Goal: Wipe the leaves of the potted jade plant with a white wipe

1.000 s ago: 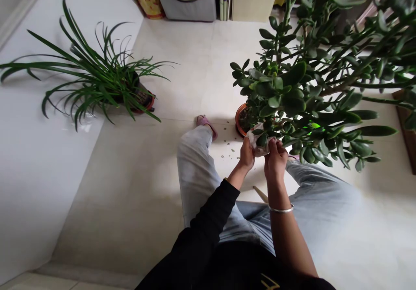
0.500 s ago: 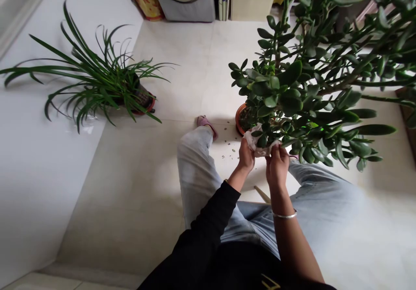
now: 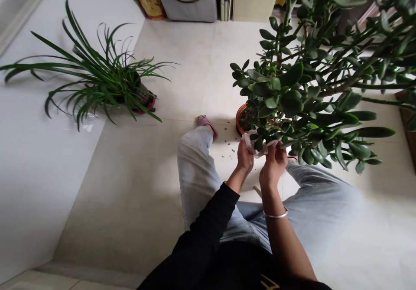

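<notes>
A large jade plant [image 3: 290,101] with thick green leaves leans over my hands from an orange-brown pot [image 3: 238,121]. At its lower edge, my left hand [image 3: 244,158] is closed on the left side of a crumpled white tissue [image 3: 248,140], its fingers partly covered by the tissue. My right hand [image 3: 273,162] pinches the same tissue on the right, close under the foliage. A dark green leaf [image 3: 258,144] lies against the tissue between both hands. Leaves hide some of my right fingertips.
A long-leaved potted plant [image 3: 110,86] stands by the white wall at left. Small dry bits [image 3: 232,151] lie on the pale tiled floor [image 3: 146,160] near my pink slipper [image 3: 204,121]. At the back stands a front-loading washing machine [image 3: 191,10].
My right hand has shifted slightly left and its wrist has turned, bringing it nearer my left hand. The tissue stays in both hands, now spread a little differently around the leaf.
</notes>
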Demonstrator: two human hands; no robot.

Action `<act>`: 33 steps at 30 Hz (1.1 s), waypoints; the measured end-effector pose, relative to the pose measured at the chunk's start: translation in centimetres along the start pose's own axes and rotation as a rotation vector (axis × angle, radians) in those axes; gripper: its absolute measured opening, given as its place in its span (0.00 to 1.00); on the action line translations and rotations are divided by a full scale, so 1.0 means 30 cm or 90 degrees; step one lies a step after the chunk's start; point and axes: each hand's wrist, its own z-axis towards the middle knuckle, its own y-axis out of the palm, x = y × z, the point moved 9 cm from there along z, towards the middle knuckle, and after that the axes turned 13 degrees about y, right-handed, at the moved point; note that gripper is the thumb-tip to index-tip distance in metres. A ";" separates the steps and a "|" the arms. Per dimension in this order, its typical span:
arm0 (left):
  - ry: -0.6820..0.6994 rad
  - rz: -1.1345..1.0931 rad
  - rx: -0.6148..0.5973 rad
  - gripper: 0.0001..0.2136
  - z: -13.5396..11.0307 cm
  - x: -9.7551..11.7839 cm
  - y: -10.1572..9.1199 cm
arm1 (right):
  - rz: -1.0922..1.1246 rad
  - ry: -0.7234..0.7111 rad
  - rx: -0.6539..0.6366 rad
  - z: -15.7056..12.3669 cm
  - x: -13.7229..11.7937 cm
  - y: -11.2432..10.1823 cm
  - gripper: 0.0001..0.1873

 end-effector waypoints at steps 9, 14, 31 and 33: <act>-0.005 0.004 0.010 0.13 -0.016 0.002 -0.004 | 0.132 0.074 0.083 0.045 0.058 0.008 0.17; 0.000 0.003 0.006 0.15 -0.018 0.011 0.007 | 0.127 0.042 0.104 0.056 0.053 0.000 0.17; 0.026 0.003 -0.029 0.12 -0.018 0.015 0.001 | 0.096 0.060 0.055 0.041 0.067 -0.002 0.16; 0.025 -0.001 -0.043 0.11 -0.021 0.014 0.006 | 0.137 0.102 0.042 0.036 0.080 -0.005 0.15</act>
